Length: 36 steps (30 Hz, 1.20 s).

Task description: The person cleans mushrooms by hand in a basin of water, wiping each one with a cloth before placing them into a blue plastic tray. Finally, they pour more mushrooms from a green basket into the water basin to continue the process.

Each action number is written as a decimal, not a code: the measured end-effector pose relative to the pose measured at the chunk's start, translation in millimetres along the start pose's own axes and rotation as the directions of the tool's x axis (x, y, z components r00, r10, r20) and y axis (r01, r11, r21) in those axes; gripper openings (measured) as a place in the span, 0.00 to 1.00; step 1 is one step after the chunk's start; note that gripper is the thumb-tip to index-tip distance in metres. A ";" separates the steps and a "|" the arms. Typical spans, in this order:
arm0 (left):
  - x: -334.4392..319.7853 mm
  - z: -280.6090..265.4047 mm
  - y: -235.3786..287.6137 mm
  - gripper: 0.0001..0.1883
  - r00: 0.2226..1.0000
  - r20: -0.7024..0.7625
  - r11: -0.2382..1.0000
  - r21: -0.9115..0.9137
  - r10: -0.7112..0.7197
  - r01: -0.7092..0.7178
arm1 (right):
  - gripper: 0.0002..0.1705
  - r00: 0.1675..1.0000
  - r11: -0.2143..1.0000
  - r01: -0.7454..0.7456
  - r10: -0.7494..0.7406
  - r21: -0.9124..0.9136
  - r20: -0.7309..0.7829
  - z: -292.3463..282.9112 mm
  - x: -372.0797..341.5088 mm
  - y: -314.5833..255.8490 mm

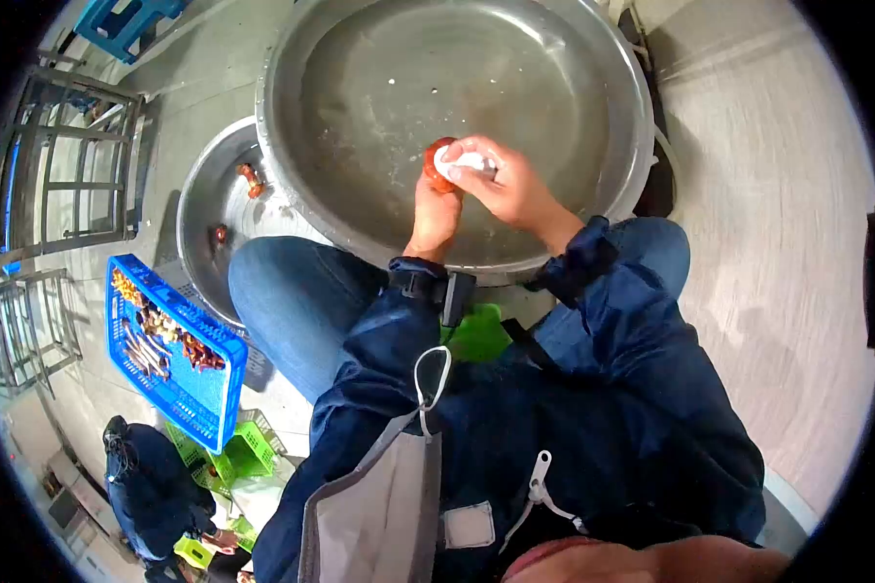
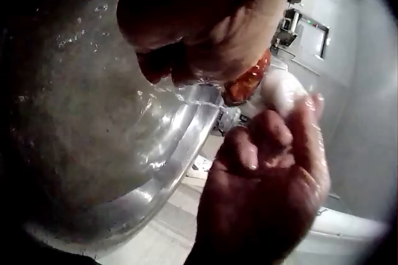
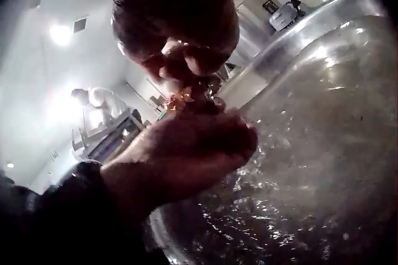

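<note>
Above the water of a large metal basin, my left hand grips a glossy reddish-brown piece; its kind does not show. My right hand pinches a soft white wad against this piece. In the left wrist view, the white wad sits between the right hand's fingers, right beside the reddish piece. The right wrist view has both hands close together, with part of the wet reddish piece visible between them. Much of the piece is hidden by my fingers.
A smaller metal basin holds two reddish pieces at left. Beside it, a blue basket contains several sorted heaps. Green baskets and another person are at lower left. Metal frames stand farther left.
</note>
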<state>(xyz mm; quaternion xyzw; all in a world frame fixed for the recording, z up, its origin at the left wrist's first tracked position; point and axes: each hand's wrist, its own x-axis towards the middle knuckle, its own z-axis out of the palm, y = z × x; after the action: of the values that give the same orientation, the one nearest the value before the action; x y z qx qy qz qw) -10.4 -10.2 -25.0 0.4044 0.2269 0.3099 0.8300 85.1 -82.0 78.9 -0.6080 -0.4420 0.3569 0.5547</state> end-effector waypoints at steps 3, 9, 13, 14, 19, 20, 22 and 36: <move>-2.1 2.6 -3.6 0.17 0.999 0.006 0.992 0.119 -0.052 0.051 | 0.10 0.996 0.981 -0.007 -0.011 -0.196 -0.091 -13.9 -7.0 25.1; -2.2 7.2 3.5 0.18 0.996 -0.040 0.994 0.069 -0.076 0.079 | 0.10 0.987 0.981 -0.081 0.054 -0.174 -0.153 -13.1 -13.2 1.0; -3.4 5.4 5.1 0.16 0.997 -0.041 0.991 0.113 -0.071 0.075 | 0.12 0.988 0.957 -0.042 -0.002 -0.287 -0.154 -10.4 -14.4 20.3; -1.5 4.3 1.8 0.16 0.997 -0.045 0.990 0.122 -0.062 0.067 | 0.12 0.985 0.951 -0.097 0.048 -0.294 -0.167 -15.6 -16.7 26.6; -2.4 7.6 7.6 0.19 0.987 -0.061 0.980 0.124 -0.148 0.155 | 0.11 0.977 0.977 -0.077 0.034 -0.201 -0.210 -10.6 -8.3 -10.3; -5.7 16.8 13.6 0.20 0.994 -0.054 0.989 0.107 -0.095 0.101 | 0.11 0.987 0.979 0.065 -0.091 -0.192 -0.130 -6.5 -7.8 0.0; -4.7 15.0 6.6 0.20 0.986 -0.027 0.977 -0.145 -0.163 0.157 | 0.12 0.992 0.966 -0.024 -0.008 -0.256 -0.123 -6.9 -9.4 7.8; -5.6 0.2 37.1 0.16 0.930 0.221 0.741 -0.563 -0.293 0.367 | 0.17 0.941 -0.062 -0.216 0.253 -0.974 -0.224 -103.1 -39.2 242.1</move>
<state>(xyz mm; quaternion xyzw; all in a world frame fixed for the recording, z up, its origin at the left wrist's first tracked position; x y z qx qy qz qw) -26.5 3.7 6.0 0.0944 0.1367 0.1887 0.9679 200.7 -154.1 -149.6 -0.8801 -0.4586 0.0341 -0.1178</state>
